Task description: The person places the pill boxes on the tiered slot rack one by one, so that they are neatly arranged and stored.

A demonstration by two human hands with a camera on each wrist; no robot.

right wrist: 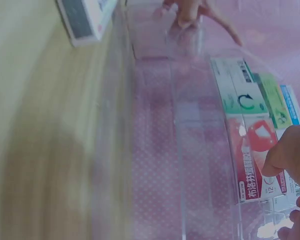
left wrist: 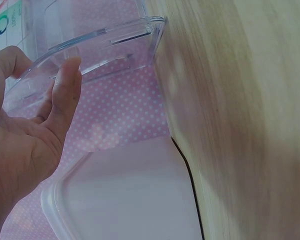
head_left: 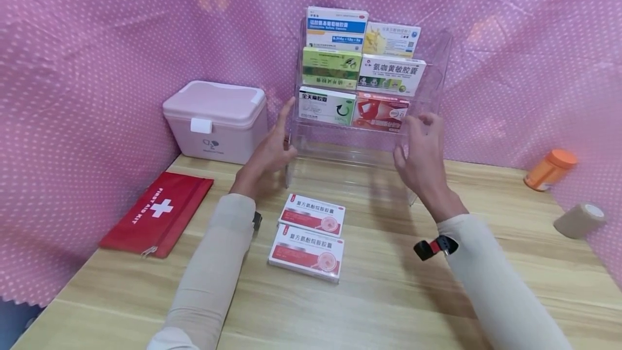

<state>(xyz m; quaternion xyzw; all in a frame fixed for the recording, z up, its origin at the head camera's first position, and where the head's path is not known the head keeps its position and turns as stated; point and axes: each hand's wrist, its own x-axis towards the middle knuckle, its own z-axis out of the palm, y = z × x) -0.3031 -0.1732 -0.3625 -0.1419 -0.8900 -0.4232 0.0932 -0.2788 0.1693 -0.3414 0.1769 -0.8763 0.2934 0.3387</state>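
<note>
Two red-and-white medicine boxes [head_left: 311, 236] lie before the clear acrylic rack [head_left: 362, 139]. The rack is flanked, apparently for steadying, by the left hand [head_left: 267, 155] and right hand [head_left: 420, 153], both relaxed, grasping nothing.

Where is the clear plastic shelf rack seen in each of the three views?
Head: clear rack stands centre back on the table, between both hands.
Left wrist: its corner is at top, beside the left hand.
Right wrist: it fills the middle.
Shared landmark: the white and green box.
</note>
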